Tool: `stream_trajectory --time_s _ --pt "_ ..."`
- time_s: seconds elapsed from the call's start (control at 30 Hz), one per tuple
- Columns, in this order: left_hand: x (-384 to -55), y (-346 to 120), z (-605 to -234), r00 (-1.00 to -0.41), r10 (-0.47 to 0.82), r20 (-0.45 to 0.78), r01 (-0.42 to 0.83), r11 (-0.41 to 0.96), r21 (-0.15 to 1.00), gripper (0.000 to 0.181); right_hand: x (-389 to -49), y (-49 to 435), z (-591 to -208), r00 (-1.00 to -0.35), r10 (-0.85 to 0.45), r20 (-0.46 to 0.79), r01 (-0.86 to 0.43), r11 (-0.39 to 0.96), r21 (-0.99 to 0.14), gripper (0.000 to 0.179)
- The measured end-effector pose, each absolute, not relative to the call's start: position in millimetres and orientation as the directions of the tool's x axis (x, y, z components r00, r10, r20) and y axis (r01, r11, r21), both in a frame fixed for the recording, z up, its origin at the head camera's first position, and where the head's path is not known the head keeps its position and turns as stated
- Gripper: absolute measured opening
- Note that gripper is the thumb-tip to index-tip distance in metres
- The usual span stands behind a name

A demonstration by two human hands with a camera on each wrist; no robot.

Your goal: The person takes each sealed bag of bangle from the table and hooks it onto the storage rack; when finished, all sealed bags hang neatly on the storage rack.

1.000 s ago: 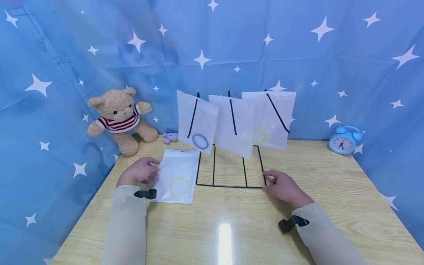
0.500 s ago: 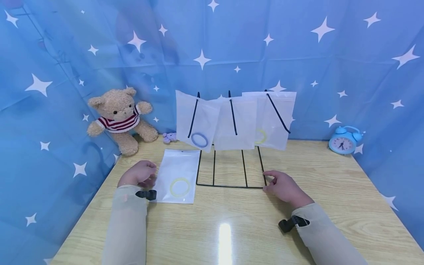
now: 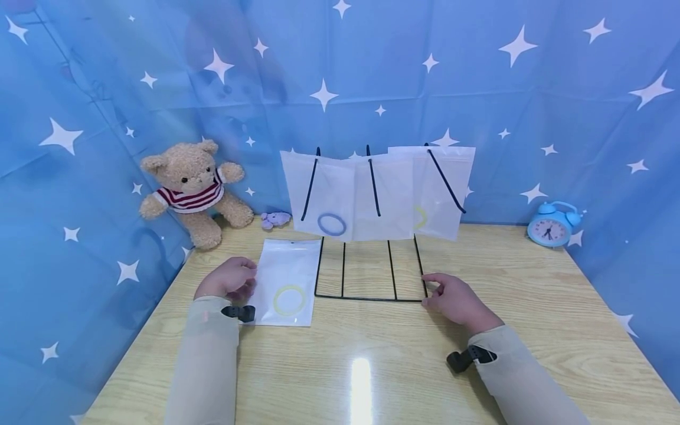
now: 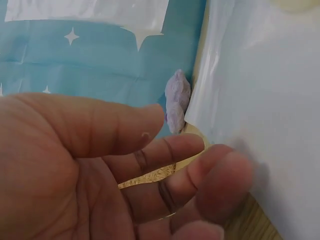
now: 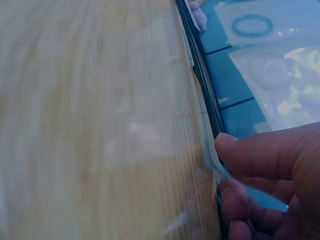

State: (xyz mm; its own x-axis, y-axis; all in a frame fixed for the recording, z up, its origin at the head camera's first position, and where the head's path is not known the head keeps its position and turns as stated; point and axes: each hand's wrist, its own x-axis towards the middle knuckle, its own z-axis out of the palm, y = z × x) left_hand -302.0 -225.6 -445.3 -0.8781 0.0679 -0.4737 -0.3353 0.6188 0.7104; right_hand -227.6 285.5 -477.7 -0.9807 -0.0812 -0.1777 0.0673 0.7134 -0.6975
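A clear white zip bag (image 3: 268, 265) with a yellow ring (image 3: 289, 301) in it lies flat on the table. My left hand (image 3: 232, 277) is at the bag's left edge, thumb and fingers apart and loosely bent with nothing between them, as the left wrist view shows. A black wire display rack (image 3: 366, 299) stands to the bag's right. My right hand (image 3: 451, 300) pinches the front right corner of its base between thumb and fingers. From its hooks hang a bag (image 3: 329, 189) with a blue ring, a middle bag (image 3: 390, 195) and a right bag (image 3: 448, 171) with a yellow ring.
A teddy bear (image 3: 189, 180) sits at the back left, with a small purple toy (image 3: 274, 219) beside it. A blue alarm clock (image 3: 551, 227) stands at the back right. Behind the wooden table (image 3: 393, 366) hangs a blue star-patterned curtain (image 3: 372, 53).
The left and middle hanging bags have swung and now hang straighter. My left hand drew back slightly, then came forward to the flat bag's edge. My right hand has stayed still.
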Motion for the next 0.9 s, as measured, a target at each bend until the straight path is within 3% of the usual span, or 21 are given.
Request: stream_trajectory --time_s 0.43,0.67,0.9 --pt "-304 -220 -452 -0.873 0.039 -0.486 -0.290 0.759 0.583 0.066 -227 286 -477 -0.978 -0.086 -0.191 0.076 0.704 -0.706 0.062" --pt "-308 -215 -457 -0.903 -0.023 -0.429 -0.253 0.835 0.488 0.058 -227 285 -474 -0.978 -0.087 -0.191 0.075 0.705 -0.706 0.062" --pt "-306 -215 -456 -0.925 -0.065 -0.375 -0.260 0.828 0.496 0.046 -226 284 -473 -0.979 -0.085 -0.185 0.071 0.710 -0.701 0.061"
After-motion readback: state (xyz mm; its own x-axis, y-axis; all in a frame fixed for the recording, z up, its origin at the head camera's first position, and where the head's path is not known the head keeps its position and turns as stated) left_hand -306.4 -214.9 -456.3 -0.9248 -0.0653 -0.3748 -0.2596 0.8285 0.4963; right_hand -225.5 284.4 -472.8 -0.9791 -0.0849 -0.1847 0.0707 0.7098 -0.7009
